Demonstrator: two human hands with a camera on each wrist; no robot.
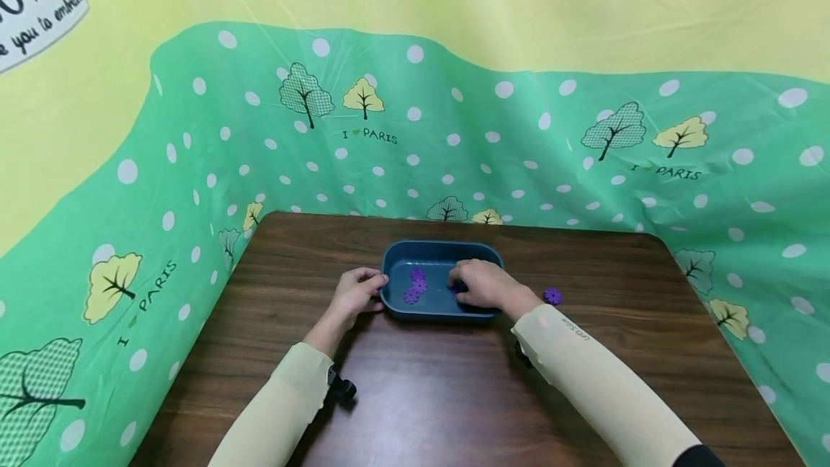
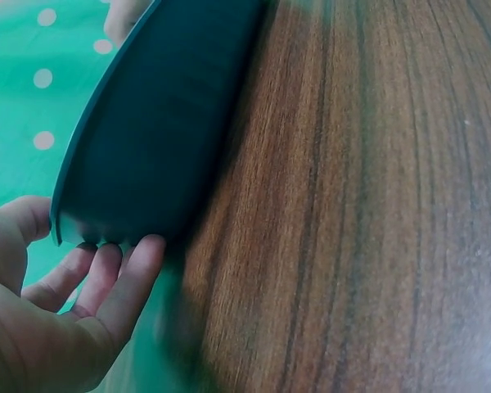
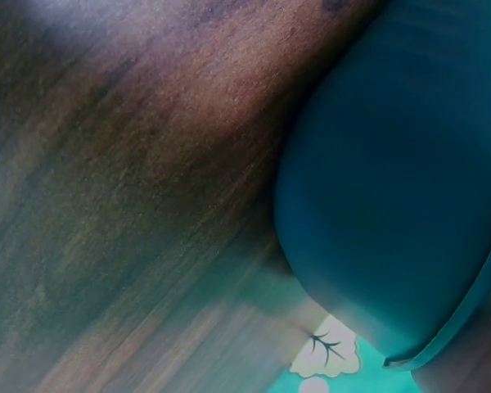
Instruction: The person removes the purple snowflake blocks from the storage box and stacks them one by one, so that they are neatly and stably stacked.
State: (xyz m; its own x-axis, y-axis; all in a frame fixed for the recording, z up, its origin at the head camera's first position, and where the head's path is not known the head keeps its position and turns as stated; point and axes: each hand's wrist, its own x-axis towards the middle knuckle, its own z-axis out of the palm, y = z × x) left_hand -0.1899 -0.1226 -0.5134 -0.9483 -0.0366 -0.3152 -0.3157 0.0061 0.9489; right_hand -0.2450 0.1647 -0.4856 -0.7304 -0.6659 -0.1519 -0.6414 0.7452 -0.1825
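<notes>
"Pale sleeves [image 1: 275, 406] fill the foreground, both forearms slanting forward and inward over the dark wooden table [image 1: 415, 395]."

"And at the wrists?"

"A black device [image 1: 341, 388] sits at the left one. Past it, the left hand [image 1: 355, 294] grips the left end of the blue tray [image 1: 442, 317]; the left wrist view shows the thumb at the rim and bent fingers against the outer wall."

"How does the right hand [image 1: 483, 284] lie?"

"It reaches over the tray's right end, back upward, fingers bent down inside. A purple bit [image 1: 456, 290] shows beneath; whether they pinch it, I cannot tell."

"Other purple things?"

"One loose piece [image 1: 552, 296] lies on the table, right of the tray, near the right wrist. Several flower-shaped pieces [image 1: 420, 285] lie clustered in the tray's left half."

"Farthest off?"

"Green-and-yellow cloth [image 1: 415, 128], printed with dots and trees, behind the table."
</notes>
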